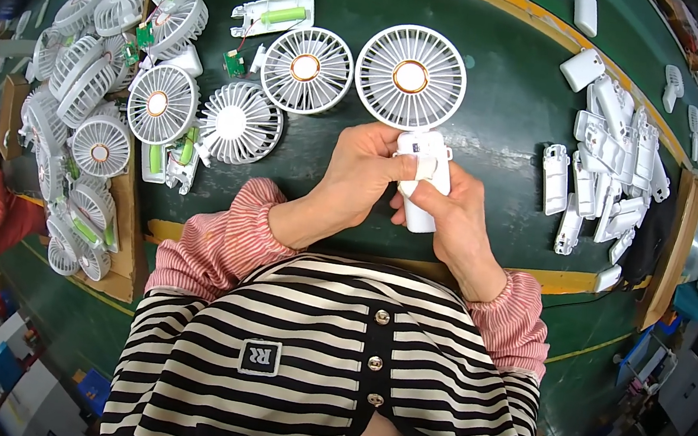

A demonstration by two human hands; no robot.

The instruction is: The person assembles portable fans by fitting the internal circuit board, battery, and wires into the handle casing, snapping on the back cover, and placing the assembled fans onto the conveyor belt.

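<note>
A white handheld fan [411, 76] is between my hands, its round grille pointing away from me and its handle toward me. My left hand [362, 166] grips the upper handle from the left, thumb across its face. From the right, my right hand [453, 209] wraps the lower handle, its thumb pressing there too. A small white piece sits under the thumbs; its kind is hard to make out. Just left of this fan lies another fan head [306, 69], with a green circuit board [235, 63] and an opened handle holding a green battery [282, 15] beside it.
On the left, a cardboard tray [131, 235] holds a heap of white fans [101, 146]. More fan heads [162, 104] lie beside it. White handle shells [614, 155] are piled at the right, near a cardboard edge [674, 249]. A person in a red sleeve [1, 214] is at far left.
</note>
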